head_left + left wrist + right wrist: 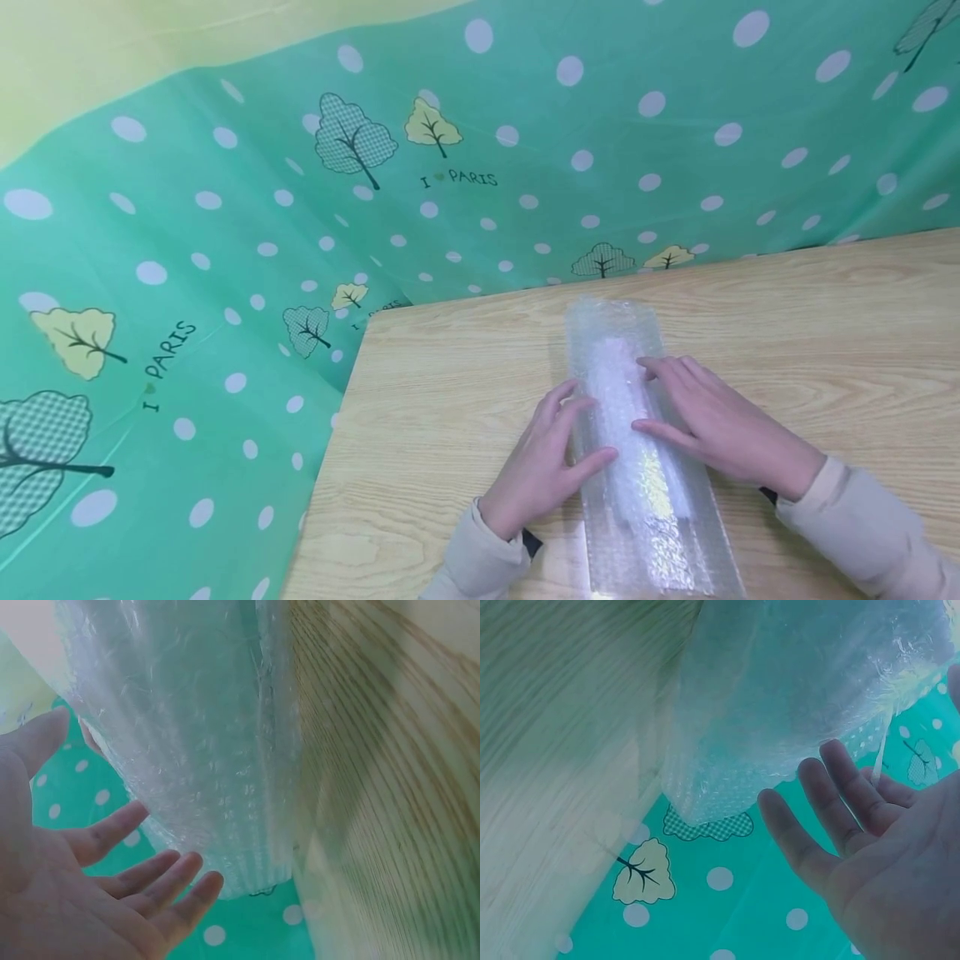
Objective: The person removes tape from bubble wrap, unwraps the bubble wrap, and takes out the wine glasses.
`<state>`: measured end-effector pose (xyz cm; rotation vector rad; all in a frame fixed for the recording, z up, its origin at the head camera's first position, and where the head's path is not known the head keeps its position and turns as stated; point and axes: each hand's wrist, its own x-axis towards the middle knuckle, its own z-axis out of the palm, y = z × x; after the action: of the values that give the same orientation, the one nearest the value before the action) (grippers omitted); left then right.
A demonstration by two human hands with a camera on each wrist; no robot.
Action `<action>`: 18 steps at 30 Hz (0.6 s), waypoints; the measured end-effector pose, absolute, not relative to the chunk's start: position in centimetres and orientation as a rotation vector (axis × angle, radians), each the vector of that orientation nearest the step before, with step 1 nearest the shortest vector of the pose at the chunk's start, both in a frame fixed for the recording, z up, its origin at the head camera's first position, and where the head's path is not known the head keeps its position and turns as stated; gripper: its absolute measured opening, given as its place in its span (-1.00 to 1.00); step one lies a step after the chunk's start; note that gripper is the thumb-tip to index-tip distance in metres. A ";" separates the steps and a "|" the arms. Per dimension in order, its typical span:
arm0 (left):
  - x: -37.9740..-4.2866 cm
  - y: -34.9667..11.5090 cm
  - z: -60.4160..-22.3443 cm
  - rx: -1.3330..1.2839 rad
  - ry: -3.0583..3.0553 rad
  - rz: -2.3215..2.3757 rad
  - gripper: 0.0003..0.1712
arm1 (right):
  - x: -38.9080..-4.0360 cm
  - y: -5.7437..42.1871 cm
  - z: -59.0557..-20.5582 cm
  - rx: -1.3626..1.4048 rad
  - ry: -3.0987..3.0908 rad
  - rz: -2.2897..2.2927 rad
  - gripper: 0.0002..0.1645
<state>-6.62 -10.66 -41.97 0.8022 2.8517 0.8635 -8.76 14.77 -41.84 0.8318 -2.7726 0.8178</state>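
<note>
A long bundle of clear bubble wrap lies on the wooden table, one end toward the back edge and the other toward me. Something pale shows blurrily through its layers; what it is stays hidden. My left hand is at the bundle's left side, fingers spread and loosely bent, fingertips right at the wrap. From the right side my right hand reaches over, its thumb and fingertips close on the upper layer. In the right wrist view a thin strip of wrap stands out by the fingers of that hand.
The light wood table extends on both sides of the bundle. A green curtain with white dots and printed trees hangs along the table's back and left edges. Pale padded sleeves cover both forearms.
</note>
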 end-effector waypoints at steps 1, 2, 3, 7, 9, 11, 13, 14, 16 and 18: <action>-6.6 -10.7 -42.0 0.797 2.852 0.862 -0.27 | -8.8 14.8 -41.8 0.832 -2.775 0.819 -0.15; -6.7 -10.7 -42.0 0.794 2.852 0.861 -0.26 | -8.7 14.8 -41.8 0.832 -2.779 0.820 -0.14; -6.7 -10.7 -41.9 0.789 2.851 0.861 -0.25 | -8.7 14.9 -41.8 0.832 -2.784 0.822 -0.12; -6.7 -10.8 -42.0 0.787 2.853 0.864 -0.24 | -8.7 15.0 -41.7 0.826 -2.802 0.833 -0.07; -6.7 -10.8 -42.0 0.791 2.856 0.870 -0.25 | -8.7 15.1 -41.7 0.824 -2.807 0.837 -0.06; -6.7 -10.9 -42.0 0.798 2.862 0.868 -0.26 | -8.7 15.1 -41.7 0.824 -2.807 0.839 -0.05; -6.7 -10.9 -42.0 0.804 2.865 0.865 -0.26 | -8.7 15.2 -41.7 0.828 -2.805 0.838 -0.05; -6.7 -10.9 -42.0 0.808 2.866 0.865 -0.26 | -8.7 15.2 -41.7 0.828 -2.804 0.839 -0.04; -6.7 -10.9 -42.0 0.816 2.870 0.861 -0.26 | -8.7 15.3 -41.7 0.830 -2.802 0.842 -0.04; -6.7 -11.0 -41.9 0.821 2.871 0.862 -0.25 | -8.7 15.4 -41.7 0.832 -2.802 0.841 -0.03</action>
<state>-6.73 -10.95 -41.92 0.8205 2.8709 0.8615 -8.75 15.36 -41.71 0.8321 -2.8023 0.8413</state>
